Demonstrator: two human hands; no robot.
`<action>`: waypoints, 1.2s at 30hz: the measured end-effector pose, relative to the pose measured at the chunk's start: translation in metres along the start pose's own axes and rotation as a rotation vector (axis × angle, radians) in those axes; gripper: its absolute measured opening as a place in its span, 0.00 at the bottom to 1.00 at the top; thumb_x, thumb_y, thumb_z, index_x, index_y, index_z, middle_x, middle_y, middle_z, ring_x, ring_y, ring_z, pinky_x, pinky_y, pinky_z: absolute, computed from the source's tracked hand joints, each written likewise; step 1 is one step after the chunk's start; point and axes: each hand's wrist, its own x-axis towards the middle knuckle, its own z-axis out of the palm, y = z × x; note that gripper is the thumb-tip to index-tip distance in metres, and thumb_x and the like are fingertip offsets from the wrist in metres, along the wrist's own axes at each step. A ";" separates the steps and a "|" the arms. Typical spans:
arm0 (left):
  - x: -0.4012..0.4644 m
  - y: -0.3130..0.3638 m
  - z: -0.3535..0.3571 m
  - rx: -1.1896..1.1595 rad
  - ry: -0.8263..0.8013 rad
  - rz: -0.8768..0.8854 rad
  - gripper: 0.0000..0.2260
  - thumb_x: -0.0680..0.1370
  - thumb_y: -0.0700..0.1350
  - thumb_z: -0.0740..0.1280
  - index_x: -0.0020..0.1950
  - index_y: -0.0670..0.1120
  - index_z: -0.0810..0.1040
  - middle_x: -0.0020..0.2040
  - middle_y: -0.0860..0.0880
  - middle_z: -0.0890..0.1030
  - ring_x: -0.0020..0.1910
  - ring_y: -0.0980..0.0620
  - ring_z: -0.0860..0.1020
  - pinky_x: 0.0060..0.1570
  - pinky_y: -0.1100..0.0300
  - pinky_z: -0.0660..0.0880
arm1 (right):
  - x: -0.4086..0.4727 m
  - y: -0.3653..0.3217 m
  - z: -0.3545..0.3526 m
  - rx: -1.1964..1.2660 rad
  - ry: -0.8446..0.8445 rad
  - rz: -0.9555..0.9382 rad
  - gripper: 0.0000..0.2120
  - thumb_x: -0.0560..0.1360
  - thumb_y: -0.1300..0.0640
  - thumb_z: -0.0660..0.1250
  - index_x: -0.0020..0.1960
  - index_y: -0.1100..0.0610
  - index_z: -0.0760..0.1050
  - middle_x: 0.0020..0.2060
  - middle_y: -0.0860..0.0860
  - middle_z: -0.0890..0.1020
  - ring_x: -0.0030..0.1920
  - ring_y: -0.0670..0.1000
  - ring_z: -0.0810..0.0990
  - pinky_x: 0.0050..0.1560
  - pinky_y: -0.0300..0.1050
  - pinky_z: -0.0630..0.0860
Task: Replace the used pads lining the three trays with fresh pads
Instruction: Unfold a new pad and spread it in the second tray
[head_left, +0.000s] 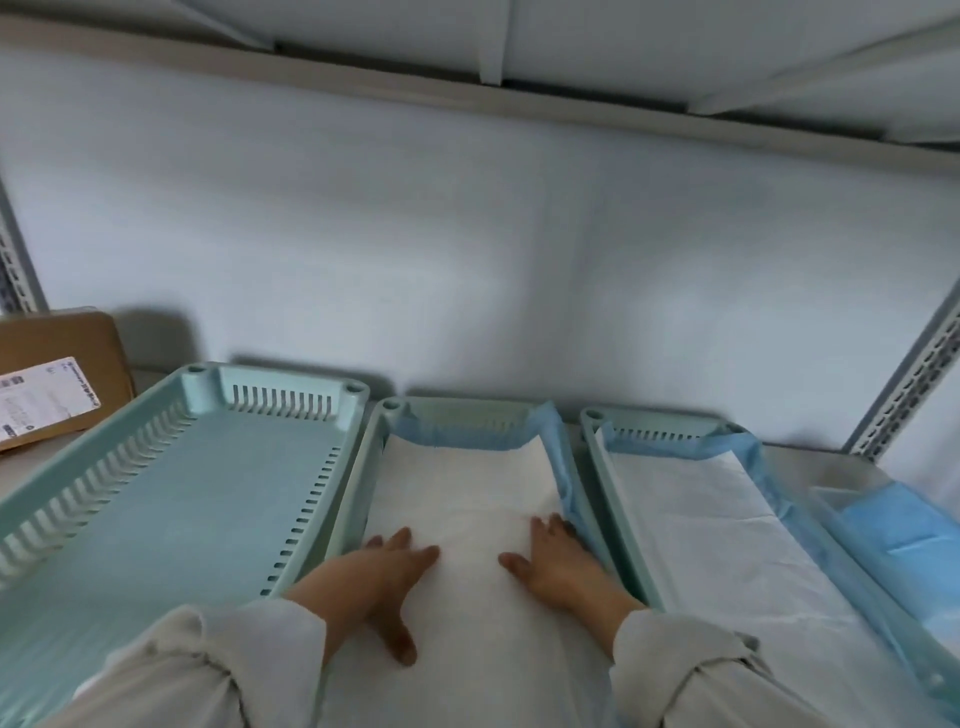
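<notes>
We press both hands flat, fingers straight and spread, gripping nothing: the left hand (382, 566) and the right hand (553, 561) lie palm-down on the middle pad (457, 499), low in the centre of the frame, the left near the pad's left edge and the right against its right edge. Two pale sleeves (208, 670) cover our forearms at the bottom.

We count three pale green trays side by side on the shelf (810, 457). The left tray (208, 499) holds no pad; its bare floor shows, with slots along its walls. The middle tray (358, 483) holds the pad we press. The right tray (602, 447) holds the right pad (711, 525).

So we count two pads in trays. Each shows a white face upward with a blue border that rides up the tray's far and right walls. The middle pad lies fairly smooth; the right pad shows creases across it.

At the far right edge lies a folded blue stack (893, 525), partly cut off by the frame. At the upper left stands one cardboard box (57, 374) with a white label.
</notes>
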 end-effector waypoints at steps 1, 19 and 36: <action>0.002 -0.003 -0.003 0.011 0.000 0.014 0.51 0.67 0.56 0.75 0.78 0.55 0.42 0.79 0.46 0.41 0.78 0.41 0.45 0.76 0.45 0.51 | 0.005 -0.003 -0.003 -0.006 0.047 0.000 0.38 0.78 0.38 0.53 0.78 0.58 0.43 0.78 0.57 0.46 0.78 0.56 0.47 0.76 0.52 0.51; 0.009 -0.006 -0.016 0.129 0.098 0.038 0.49 0.64 0.57 0.76 0.76 0.53 0.51 0.73 0.44 0.59 0.71 0.39 0.61 0.71 0.46 0.63 | 0.037 -0.023 0.002 -0.121 0.004 -0.121 0.34 0.79 0.39 0.49 0.78 0.51 0.40 0.78 0.54 0.41 0.77 0.56 0.40 0.75 0.57 0.46; -0.065 0.048 -0.009 0.214 -0.124 0.052 0.33 0.77 0.60 0.61 0.76 0.44 0.58 0.75 0.45 0.64 0.73 0.45 0.64 0.72 0.49 0.62 | -0.109 -0.047 -0.013 -0.190 -0.595 -0.238 0.40 0.72 0.29 0.54 0.77 0.50 0.54 0.77 0.50 0.56 0.76 0.53 0.57 0.75 0.53 0.53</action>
